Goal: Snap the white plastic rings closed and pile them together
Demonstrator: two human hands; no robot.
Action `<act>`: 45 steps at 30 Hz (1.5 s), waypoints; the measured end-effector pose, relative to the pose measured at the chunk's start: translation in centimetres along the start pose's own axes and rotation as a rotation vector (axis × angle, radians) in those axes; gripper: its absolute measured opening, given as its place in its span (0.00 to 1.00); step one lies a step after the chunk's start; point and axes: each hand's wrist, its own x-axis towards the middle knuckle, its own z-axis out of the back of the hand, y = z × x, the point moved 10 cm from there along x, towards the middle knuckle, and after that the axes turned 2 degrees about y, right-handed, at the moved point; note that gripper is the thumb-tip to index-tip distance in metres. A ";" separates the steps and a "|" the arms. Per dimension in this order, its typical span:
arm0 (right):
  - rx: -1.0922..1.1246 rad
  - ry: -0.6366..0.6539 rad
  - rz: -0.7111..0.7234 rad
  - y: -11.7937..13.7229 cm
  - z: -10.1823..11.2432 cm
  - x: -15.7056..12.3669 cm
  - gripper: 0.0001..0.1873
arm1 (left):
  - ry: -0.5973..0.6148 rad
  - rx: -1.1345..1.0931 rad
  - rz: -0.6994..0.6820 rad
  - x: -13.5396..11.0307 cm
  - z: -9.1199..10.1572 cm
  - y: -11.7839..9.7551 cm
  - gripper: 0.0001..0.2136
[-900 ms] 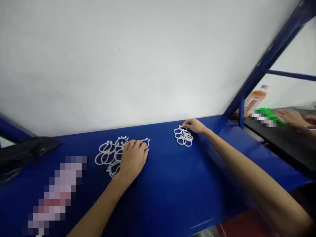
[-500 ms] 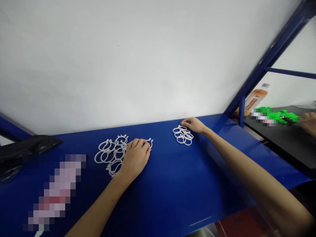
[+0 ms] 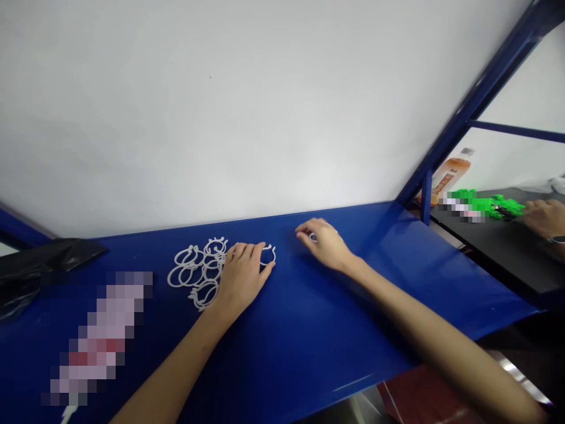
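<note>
White plastic rings with small end tabs (image 3: 180, 277) lie in a loose heap on the blue table (image 3: 282, 353). My left hand (image 3: 244, 274) rests palm down over the heap's right side, fingers extended and a little apart. One white ring (image 3: 274, 254) shows beyond its fingertips, near the thumb. My right hand (image 3: 324, 241) is above the second, smaller group of rings, mostly covering it. Its fingers are bent, with thumb and index apart and nothing visible between the tips. A bit of a white ring (image 3: 313, 237) shows beneath it.
A black plastic bag (image 3: 48, 259) and a blurred-out pink item (image 3: 106, 330) lie at the left. The white wall (image 3: 265, 118) stands behind. Past the blue frame (image 3: 468, 106) at right are a bottle (image 3: 452, 174), green pieces (image 3: 503, 206) and another person's hand (image 3: 547, 218).
My right hand has moved left from the far edge of the smaller ring group and now covers it. My left hand has barely shifted; its thumb sits slightly further out.
</note>
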 end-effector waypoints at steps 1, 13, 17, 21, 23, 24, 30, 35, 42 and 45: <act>0.050 0.085 -0.014 1.4 -1.5 -0.6 0.10 | -0.029 -0.010 -0.015 -0.1 0.5 -0.4 0.20; 0.397 0.081 0.040 4.2 -3.6 -4.2 0.06 | -0.116 -0.558 -0.022 -0.7 2.4 -1.9 0.06; 0.419 0.124 0.147 5.6 -3.3 -4.5 0.08 | -0.055 -0.656 -0.046 -0.2 2.2 -1.5 0.06; 0.408 0.153 0.198 6.1 -3.3 -4.7 0.09 | -0.049 -0.674 -0.052 -0.4 2.8 -1.9 0.09; 0.396 0.142 0.213 6.1 -3.2 -4.8 0.10 | -0.045 -0.675 -0.046 -0.5 2.9 -2.1 0.09; 0.393 0.136 0.218 6.1 -3.2 -4.8 0.10 | -0.042 -0.674 -0.043 -0.5 2.9 -2.2 0.09; 0.389 0.110 0.237 6.1 -3.0 -4.8 0.10 | -0.072 -0.656 -0.076 -0.5 3.1 -2.4 0.09; 0.357 0.101 0.319 6.9 -2.5 -5.1 0.12 | -0.100 -0.664 -0.109 -0.9 3.4 -2.5 0.09; 0.280 0.099 0.275 7.3 -3.2 -5.4 0.12 | -0.117 -0.615 -0.110 -0.7 3.1 -2.3 0.09; 0.189 0.059 0.178 5.8 -2.8 -4.2 0.13 | -0.101 -0.436 -0.093 -0.2 2.9 -1.7 0.07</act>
